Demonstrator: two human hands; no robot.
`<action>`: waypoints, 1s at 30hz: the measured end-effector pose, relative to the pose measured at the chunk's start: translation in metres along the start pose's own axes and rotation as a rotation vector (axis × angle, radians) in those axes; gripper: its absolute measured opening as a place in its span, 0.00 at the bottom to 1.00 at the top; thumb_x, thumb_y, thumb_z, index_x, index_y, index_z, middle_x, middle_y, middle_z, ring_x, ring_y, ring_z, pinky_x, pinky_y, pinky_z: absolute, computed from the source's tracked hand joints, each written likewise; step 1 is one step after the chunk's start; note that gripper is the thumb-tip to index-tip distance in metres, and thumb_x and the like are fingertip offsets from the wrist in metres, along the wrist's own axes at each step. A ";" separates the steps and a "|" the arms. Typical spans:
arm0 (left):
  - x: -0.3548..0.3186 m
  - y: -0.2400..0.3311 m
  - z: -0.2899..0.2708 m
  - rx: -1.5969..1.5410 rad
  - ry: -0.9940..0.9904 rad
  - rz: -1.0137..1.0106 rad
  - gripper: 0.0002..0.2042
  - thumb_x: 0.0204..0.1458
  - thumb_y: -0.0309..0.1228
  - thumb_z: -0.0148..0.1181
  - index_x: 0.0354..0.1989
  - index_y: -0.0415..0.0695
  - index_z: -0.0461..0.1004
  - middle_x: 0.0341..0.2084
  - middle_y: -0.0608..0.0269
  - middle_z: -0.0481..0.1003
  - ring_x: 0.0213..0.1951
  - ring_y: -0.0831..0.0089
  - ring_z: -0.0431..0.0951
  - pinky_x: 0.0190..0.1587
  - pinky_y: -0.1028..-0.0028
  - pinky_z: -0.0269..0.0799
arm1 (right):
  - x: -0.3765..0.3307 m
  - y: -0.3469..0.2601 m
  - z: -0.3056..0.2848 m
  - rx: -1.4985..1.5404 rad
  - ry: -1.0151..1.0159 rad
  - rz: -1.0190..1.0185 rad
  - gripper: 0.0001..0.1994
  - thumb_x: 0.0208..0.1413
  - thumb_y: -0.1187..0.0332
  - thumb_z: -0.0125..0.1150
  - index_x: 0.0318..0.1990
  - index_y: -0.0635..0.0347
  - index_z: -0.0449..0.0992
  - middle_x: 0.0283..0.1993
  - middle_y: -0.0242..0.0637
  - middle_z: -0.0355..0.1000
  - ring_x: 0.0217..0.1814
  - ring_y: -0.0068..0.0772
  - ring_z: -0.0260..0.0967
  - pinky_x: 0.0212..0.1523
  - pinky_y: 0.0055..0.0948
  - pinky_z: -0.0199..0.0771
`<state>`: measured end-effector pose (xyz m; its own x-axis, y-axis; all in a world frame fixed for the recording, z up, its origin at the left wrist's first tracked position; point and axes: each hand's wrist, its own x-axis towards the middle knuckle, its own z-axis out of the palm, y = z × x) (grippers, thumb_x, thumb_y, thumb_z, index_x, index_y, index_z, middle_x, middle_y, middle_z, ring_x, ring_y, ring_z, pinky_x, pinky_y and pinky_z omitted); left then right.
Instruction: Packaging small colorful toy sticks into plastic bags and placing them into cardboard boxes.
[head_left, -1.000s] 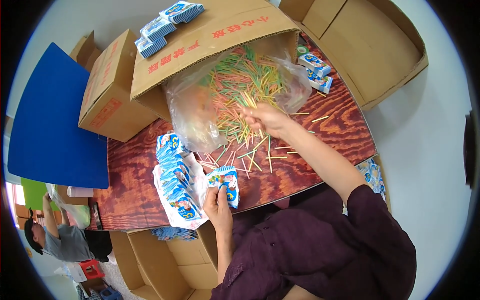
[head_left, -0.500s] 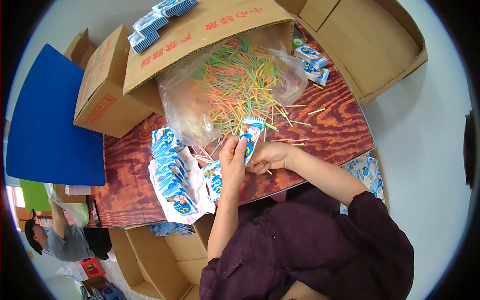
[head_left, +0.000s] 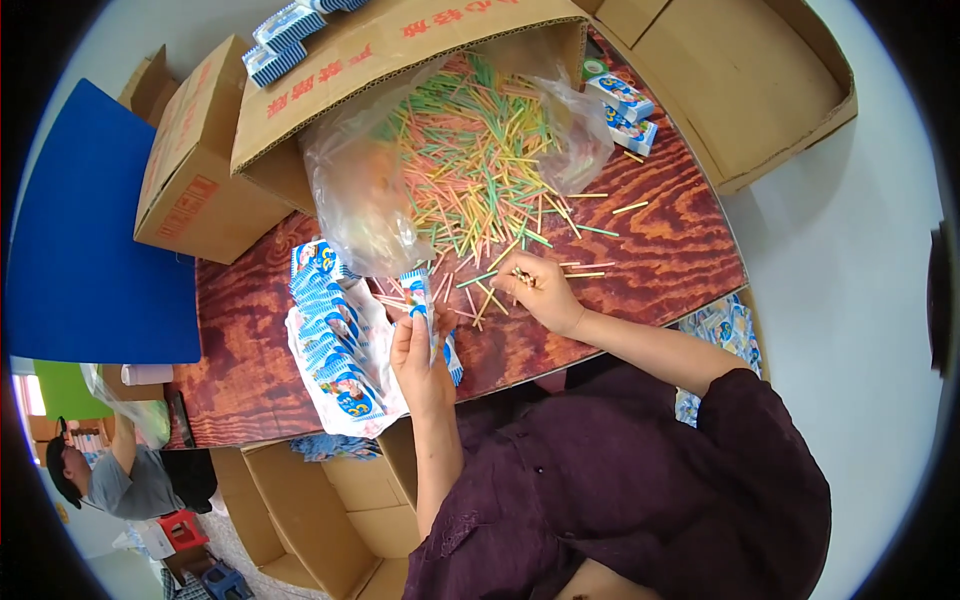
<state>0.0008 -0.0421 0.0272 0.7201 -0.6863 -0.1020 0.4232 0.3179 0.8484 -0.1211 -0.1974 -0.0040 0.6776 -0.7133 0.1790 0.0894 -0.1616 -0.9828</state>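
The left hand (head_left: 420,360) pinches a blue-and-white packet (head_left: 416,293) upright between thumb and fingers. At two o'clock from it, the right hand (head_left: 542,295) curls closed around a small bunch of sticks (head_left: 523,277). Just beside the left hand, at three o'clock, lies a partly hidden packet (head_left: 452,362); toward nine to ten o'clock, overlapping packets (head_left: 338,330) form a row. At eleven o'clock from the right hand, a coloured stick pile (head_left: 480,160) spills from a clear bag (head_left: 345,200) inside a tipped carton (head_left: 400,50) on the red-brown table (head_left: 660,230). A co-worker (head_left: 140,482) is at eight o'clock
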 end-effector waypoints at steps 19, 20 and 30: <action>-0.027 0.003 -0.026 -0.025 0.019 0.012 0.08 0.61 0.30 0.52 0.41 0.38 0.73 0.38 0.57 0.77 0.41 0.67 0.77 0.49 0.64 0.72 | 0.002 0.006 -0.014 -0.131 -0.088 -0.233 0.05 0.58 0.72 0.57 0.36 0.64 0.69 0.27 0.35 0.67 0.27 0.21 0.62 0.28 0.25 0.63; -0.028 0.003 -0.027 -0.019 0.023 0.014 0.08 0.61 0.30 0.52 0.41 0.38 0.73 0.38 0.57 0.77 0.42 0.67 0.77 0.49 0.64 0.72 | 0.008 0.008 -0.018 -0.086 -0.038 -0.092 0.04 0.59 0.72 0.56 0.37 0.64 0.70 0.29 0.35 0.68 0.30 0.20 0.63 0.32 0.24 0.64; -0.031 0.002 -0.017 0.032 0.017 -0.032 0.08 0.60 0.32 0.54 0.38 0.39 0.72 0.36 0.59 0.77 0.40 0.68 0.77 0.47 0.66 0.72 | 0.094 -0.006 -0.042 -1.073 -0.031 -0.223 0.05 0.50 0.70 0.59 0.29 0.63 0.75 0.31 0.49 0.74 0.35 0.53 0.74 0.33 0.45 0.73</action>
<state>-0.0117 -0.0087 0.0228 0.7159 -0.6845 -0.1376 0.4282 0.2748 0.8609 -0.0885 -0.2920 0.0203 0.7446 -0.5792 0.3319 -0.4594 -0.8053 -0.3747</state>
